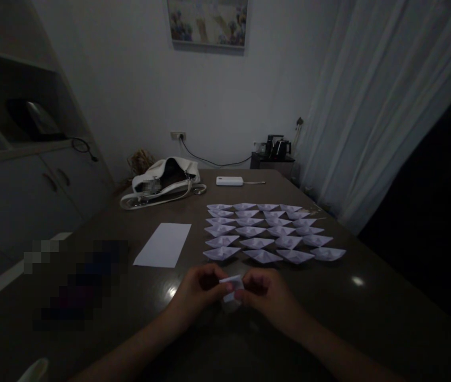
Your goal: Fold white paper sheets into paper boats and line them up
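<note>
My left hand (198, 292) and my right hand (267, 294) meet over the near part of the dark table (369, 307). Both pinch a small folded piece of white paper (231, 286) between their fingertips, just above the tabletop. Beyond the hands lie several finished white paper boats (267, 231), laid out in neat rows. A flat white sheet of paper (164, 244) rests to the left of the boats.
A white handbag (162, 181) lies at the far left of the table, a white power bank (229, 181) with a cable beside it. A blurred-out patch (74, 281) covers the near left. Cabinets stand left, a curtain (376, 106) hangs right.
</note>
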A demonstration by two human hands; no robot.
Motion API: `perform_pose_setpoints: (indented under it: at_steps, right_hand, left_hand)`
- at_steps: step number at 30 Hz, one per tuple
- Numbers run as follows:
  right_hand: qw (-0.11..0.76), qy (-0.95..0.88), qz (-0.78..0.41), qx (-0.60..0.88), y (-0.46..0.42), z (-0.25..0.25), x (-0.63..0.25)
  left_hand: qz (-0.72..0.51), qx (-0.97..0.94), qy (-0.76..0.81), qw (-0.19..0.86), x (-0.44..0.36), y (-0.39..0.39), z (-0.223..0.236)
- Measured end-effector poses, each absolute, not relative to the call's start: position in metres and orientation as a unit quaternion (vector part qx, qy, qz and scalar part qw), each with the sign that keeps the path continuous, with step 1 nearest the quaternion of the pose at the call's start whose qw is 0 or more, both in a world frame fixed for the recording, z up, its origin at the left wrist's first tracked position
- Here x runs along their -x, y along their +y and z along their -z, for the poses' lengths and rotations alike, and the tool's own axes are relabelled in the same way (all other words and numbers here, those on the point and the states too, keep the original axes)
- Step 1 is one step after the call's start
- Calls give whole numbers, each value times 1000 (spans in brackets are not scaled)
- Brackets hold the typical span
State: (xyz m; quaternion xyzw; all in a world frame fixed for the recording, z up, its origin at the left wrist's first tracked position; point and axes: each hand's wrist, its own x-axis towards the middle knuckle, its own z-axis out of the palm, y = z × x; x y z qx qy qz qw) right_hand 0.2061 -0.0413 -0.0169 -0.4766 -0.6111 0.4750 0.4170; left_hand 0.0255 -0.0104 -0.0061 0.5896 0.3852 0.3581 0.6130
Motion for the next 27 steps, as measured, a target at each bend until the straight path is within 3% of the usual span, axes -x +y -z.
perform_pose_setpoints:
  at_steps: [4, 9, 14, 20, 27]
  right_hand:
    - [450, -565, -524, 451, -38, 27, -206]
    - [427, -575, -544, 437, -43, 24, -203]
    - [409, -636, -469, 456, -46, 16, -202]
    - [459, -638, -398, 473, -47, 10, -204]
    - [454, -691, -321, 463, -44, 11, -204]
  left_hand:
    - [-389, -596, 393, 582, -27, -13, 7]
    - [-379, -624, 400, 553, -25, -19, -2]
    - [-373, -633, 408, 541, -26, -20, -1]
    - [-308, -630, 392, 595, -31, -20, 5]
    - [-248, -784, 393, 412, -23, -22, 2]
